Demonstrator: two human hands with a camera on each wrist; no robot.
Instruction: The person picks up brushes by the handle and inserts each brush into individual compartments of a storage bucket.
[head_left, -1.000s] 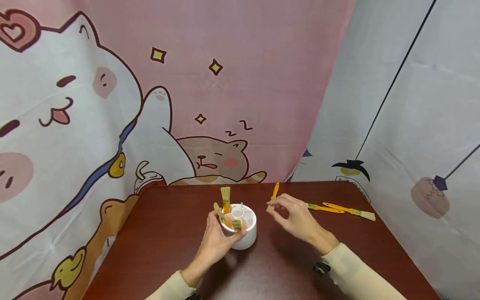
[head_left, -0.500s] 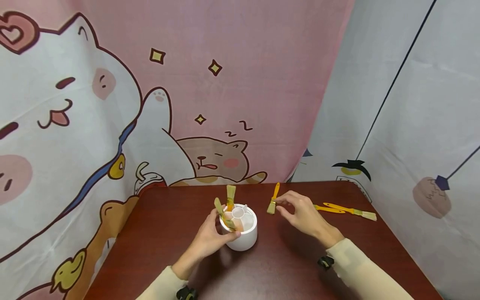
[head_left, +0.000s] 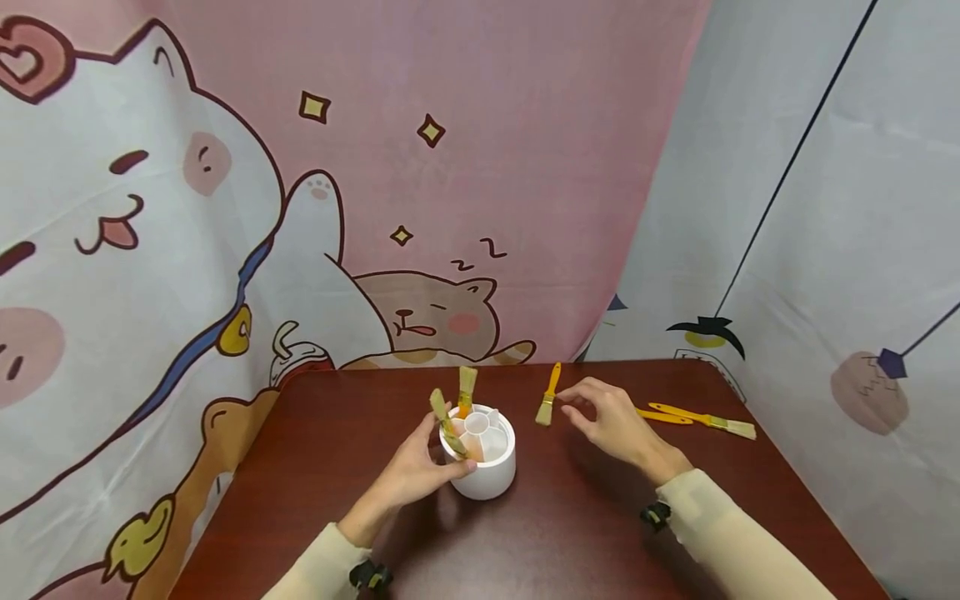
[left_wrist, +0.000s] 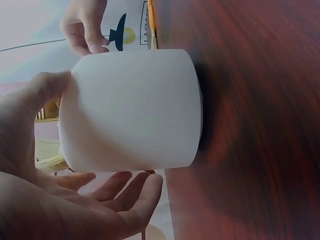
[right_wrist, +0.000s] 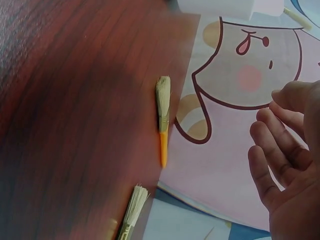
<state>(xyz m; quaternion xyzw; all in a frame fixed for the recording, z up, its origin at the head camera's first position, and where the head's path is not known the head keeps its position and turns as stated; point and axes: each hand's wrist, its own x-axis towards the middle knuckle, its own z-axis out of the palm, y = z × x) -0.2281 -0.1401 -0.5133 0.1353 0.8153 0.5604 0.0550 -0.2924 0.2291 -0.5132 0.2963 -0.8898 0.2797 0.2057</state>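
Note:
My left hand grips a white round brush holder from its left side, thumb at the front and fingers round the back; the left wrist view shows the holder's smooth side. Inside are divided compartments, with several yellow-handled paintbrushes standing bristles up towards its left. My right hand, its fingers loosely bent and empty, hovers just right of a paintbrush lying on the table, bristles towards me. In the right wrist view that hand is apart from the lying brush.
Two more yellow-handled paintbrushes lie at the table's right; one shows its bristles, the other is partly behind my right hand. The dark red-brown table ends at a printed cloth backdrop.
The holder has turned clockwise, its brushes shifting round to the left and back. My right hand has drawn slightly right, away from the lying brush, uncovering its bristles.

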